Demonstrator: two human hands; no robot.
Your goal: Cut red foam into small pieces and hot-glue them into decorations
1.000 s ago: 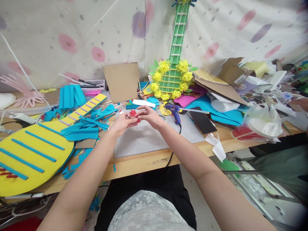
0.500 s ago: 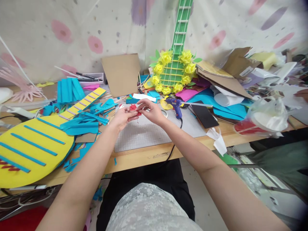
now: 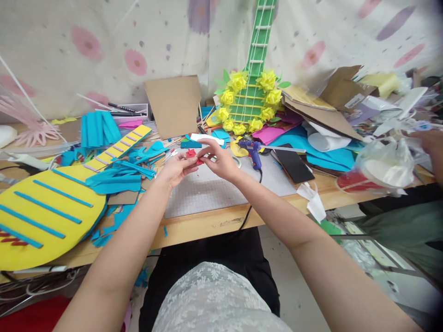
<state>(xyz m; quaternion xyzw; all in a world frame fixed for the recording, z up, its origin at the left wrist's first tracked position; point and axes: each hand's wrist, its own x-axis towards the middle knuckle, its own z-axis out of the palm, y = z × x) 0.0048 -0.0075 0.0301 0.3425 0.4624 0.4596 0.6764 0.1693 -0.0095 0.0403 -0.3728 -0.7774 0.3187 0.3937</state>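
Observation:
Above the grey cutting mat (image 3: pixel 221 193), a small piece of red paper (image 3: pixel 191 153) is pinched between my two hands. My left hand (image 3: pixel 178 168) grips it from the left with thumb and fingers. From the right, my right hand (image 3: pixel 218 159) has its thumb and index finger closed on the paper's right edge. The fingers cover much of the piece, so its full shape is hidden. Just right of my right hand lies a roll of tape (image 3: pixel 237 161), partly covered. A blue glue gun (image 3: pixel 254 152) rests beyond it with a glue stick in its back.
A yellow paper guitar (image 3: pixel 51 216) lies at the left beside blue paper scraps (image 3: pixel 117 177). Behind the mat stands a green guitar with yellow flowers (image 3: pixel 247 103). A black phone (image 3: pixel 294 166) and a red-and-white bucket (image 3: pixel 375 175) lie right. Another person's hand (image 3: pixel 432 147) is at the far right.
My hands stay nearly in place, fingers shifting slightly on the red paper. At the far right, the other person's hand has come further into view near the bucket.

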